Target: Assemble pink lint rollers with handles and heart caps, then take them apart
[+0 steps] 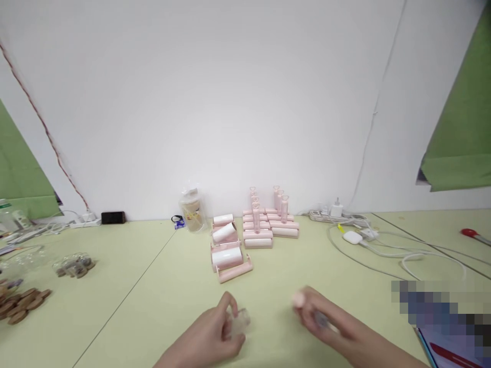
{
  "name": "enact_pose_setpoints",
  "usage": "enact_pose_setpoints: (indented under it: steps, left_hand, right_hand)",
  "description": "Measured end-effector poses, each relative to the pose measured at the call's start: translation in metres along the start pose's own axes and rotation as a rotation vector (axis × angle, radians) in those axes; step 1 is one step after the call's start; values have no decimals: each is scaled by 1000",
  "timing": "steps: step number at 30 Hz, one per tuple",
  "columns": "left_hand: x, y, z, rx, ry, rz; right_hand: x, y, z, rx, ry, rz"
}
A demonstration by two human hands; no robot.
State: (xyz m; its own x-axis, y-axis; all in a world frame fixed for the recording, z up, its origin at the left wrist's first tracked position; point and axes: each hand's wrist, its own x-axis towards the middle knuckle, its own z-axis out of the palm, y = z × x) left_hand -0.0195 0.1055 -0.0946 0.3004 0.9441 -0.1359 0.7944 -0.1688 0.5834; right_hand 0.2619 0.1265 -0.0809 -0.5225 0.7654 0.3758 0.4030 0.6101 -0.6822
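Left hand (pixel 210 330) with blurred, translucent piece (pixel 240 323)

A bare strip of tabletop (pixel 272 301) lies between the left hand (pixel 215 329) and the right hand (pixel 324 319), running on ahead between pink rollers (pixel 258 235) and white cables (pixel 402 262). A loose pink bracket (pixel 235 273) blocks the way ahead of the left hand; a flat, partly pixelated thing (pixel 450 342), perhaps a screen, lies right of the right hand.

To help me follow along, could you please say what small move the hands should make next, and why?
Probably bring the right hand toward the left hand: they are apart over the pale yellow-green tabletop, and the left pinches a small clear plastic-looking piece, though anything in the right is too blurred to name.
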Motion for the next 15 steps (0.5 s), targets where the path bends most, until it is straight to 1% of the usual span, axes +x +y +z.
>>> enact_pose_setpoints:
  steps: [1, 2, 3, 4, 5, 7, 8, 10, 12, 14, 15]
  left_hand:
    - [13, 0, 5, 60, 34, 67]
    - [25, 0, 11, 146, 97, 120]
    - [36, -1, 17, 220, 153, 169]
    - [44, -2, 21, 253, 185, 192]
    - [50, -3, 25, 279, 212, 210]
    - [56, -7, 31, 285, 237, 219]
    - [57, -8, 33, 287, 252, 221]
    - [55, -11, 37, 294, 293, 222]
    - [54, -13, 39, 304, 333, 227]
    - [55, -15, 39, 314, 357, 237]
    - [56, -16, 39, 318, 365, 240]
  right_hand:
    - [18, 4, 9, 74, -96, 18]
    - [35, 8, 19, 150, -147, 56]
    - [51, 12, 30, 214, -130, 65]
    - [65, 15, 39, 243, -79, 51]
    - [76, 18, 47, 248, -56, 48]
    - [91, 22, 58, 246, 10, 43]
    - [95, 22, 59, 238, 42, 48]
    - [99, 22, 54, 212, 112, 73]
    - [97, 23, 40, 157, 144, 118]
    - [88, 27, 21, 87, 112, 166]
    - [80, 31, 11, 44, 69, 185]
